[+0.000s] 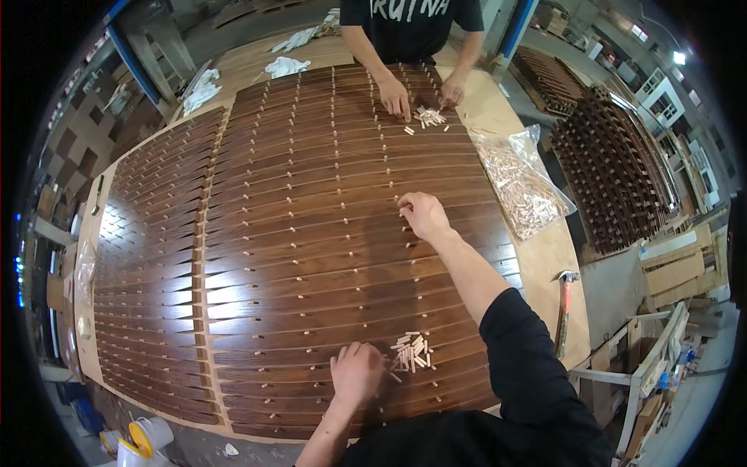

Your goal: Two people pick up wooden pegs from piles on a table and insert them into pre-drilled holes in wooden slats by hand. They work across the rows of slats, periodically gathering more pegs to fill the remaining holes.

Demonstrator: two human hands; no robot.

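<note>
Dark brown wooden slats (327,268) lie side by side across the table, with rows of short pale wooden dowels standing up from them. My right hand (424,215) is over the middle of the right-hand rows. Its thumb and fingers are pinched at a wooden dowel, which they mostly hide. Nearer to me, my left hand (356,375) hovers low over the slats, just left of a loose pile of dowels (412,352). Motion smears its fingertips at the edge of that pile, so what they hold cannot be made out.
Opposite, a person's hands (395,100) work by another dowel pile (429,117). A clear bag of dowels (523,183) and a hammer (565,311) lie along the table's right side. Stacked slats (611,167) stand beyond it. White buckets (150,436) are on the floor at lower left.
</note>
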